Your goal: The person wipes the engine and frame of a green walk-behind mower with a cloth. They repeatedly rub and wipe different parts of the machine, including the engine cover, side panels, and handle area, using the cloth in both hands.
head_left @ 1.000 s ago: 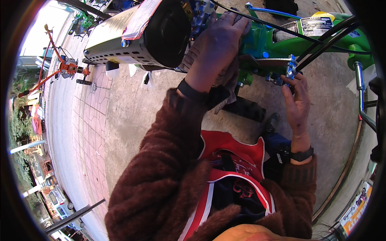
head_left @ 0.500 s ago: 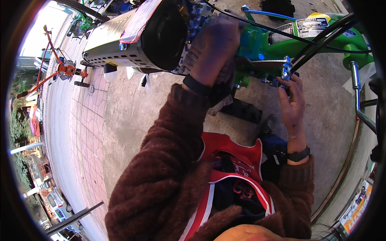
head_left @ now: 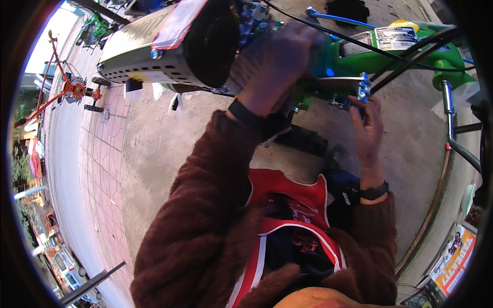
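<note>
My left hand [head_left: 282, 61], smeared by motion, presses a bunched grey cloth [head_left: 244, 69] against the machine between its silver-and-black housing [head_left: 149, 51] and the green body [head_left: 331, 56]. Its fingertips are hidden behind the hand. At the end of a flat metal plate, my right hand [head_left: 368, 131] has thumb and fingers closed around the lower part of a shiny bolted bracket [head_left: 363, 87]. Black cables [head_left: 400, 64] run just above this bracket. Below the left hand, a black tyre [head_left: 303, 139] is partly in shadow.
A bent chrome bar [head_left: 448, 102] stands at the machine's right end. Concrete floor [head_left: 154, 154] lies under the machine, bordered by pink paving [head_left: 100, 154]. An orange machine [head_left: 74, 88] stands by the road at far left. A printed poster [head_left: 454, 256] leans at lower right.
My left hand has shifted slightly right with the cloth, over the green body. The right hand stays at the bracket. The whole view has tilted a little.
</note>
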A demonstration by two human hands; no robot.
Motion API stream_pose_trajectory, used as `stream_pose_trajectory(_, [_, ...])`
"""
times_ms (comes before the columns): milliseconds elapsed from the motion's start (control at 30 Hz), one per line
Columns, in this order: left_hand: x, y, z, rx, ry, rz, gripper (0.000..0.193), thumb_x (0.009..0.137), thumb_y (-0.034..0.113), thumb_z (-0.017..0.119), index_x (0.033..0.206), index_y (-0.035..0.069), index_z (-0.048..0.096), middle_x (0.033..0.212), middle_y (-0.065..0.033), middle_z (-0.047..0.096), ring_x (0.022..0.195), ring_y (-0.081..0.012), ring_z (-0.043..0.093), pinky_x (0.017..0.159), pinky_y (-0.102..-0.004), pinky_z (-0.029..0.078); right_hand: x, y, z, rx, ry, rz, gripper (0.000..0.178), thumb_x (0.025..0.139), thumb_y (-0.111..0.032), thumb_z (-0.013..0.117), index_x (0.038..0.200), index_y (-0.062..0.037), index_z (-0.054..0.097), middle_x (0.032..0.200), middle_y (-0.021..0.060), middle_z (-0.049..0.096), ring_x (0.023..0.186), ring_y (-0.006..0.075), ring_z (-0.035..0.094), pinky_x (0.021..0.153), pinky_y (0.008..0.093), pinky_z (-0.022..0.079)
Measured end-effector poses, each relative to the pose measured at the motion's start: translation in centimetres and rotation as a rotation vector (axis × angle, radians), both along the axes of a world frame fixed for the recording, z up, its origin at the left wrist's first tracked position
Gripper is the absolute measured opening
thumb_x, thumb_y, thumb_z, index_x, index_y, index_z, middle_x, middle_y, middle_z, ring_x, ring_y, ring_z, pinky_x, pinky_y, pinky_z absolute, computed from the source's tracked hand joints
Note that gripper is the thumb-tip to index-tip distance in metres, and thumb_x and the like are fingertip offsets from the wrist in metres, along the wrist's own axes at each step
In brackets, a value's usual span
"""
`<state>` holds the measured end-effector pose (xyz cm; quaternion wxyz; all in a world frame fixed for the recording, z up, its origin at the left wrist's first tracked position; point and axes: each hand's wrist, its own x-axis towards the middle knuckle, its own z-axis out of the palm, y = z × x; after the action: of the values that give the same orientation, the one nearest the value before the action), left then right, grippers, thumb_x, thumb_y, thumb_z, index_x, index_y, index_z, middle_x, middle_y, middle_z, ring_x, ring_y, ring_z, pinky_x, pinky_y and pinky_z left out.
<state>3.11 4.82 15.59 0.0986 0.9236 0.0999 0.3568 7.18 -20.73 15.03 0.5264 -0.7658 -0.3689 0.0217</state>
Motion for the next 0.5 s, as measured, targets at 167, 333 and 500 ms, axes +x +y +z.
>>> stream_pose_trajectory(167, [1.2, 1.7, -0.8, 0.183, -0.129, 0.175, 0.026, 0.083, 0.017, 0.063, 0.109, 0.015, 0.069, 0.111, -0.0088, 0.069, 0.105, -0.0288, 0.065, 0.105, -0.0501, 0.04, -0.1, -0.3, 0.3, 0.037, 0.003, 0.04, 0.017, 0.087, 0.0, 0.064, 0.104, 0.0005, 0.065, 0.118, 0.0118, 0.058, 0.11, 0.024, 0.056, 0.097, 0.0332, 0.043])
stream_pose_trajectory(333, [2.3, 1.6, -1.2, -0.079, -0.168, -0.048, 0.033, 0.085, 0.014, 0.062, 0.117, 0.014, 0.069, 0.118, -0.0109, 0.068, 0.104, -0.032, 0.066, 0.092, -0.0418, 0.051, -0.2, -0.2, 0.4, 0.025, -0.018, 0.042, 0.017, 0.087, 0.0, 0.063, 0.104, 0.0005, 0.065, 0.118, 0.0117, 0.057, 0.111, 0.0241, 0.056, 0.097, 0.0331, 0.043])
stream_pose_trajectory(500, [2.7, 1.0, -0.4, -0.079, -0.111, -0.158, 0.032, 0.084, 0.013, 0.065, 0.115, 0.013, 0.07, 0.117, -0.0115, 0.068, 0.1, -0.0327, 0.067, 0.088, -0.0409, 0.054, -0.5, -0.1, 0.6, 0.0, 0.009, 0.015, 0.016, 0.088, 0.001, 0.062, 0.104, 0.0011, 0.064, 0.117, 0.0112, 0.056, 0.11, 0.0234, 0.055, 0.096, 0.032, 0.043])
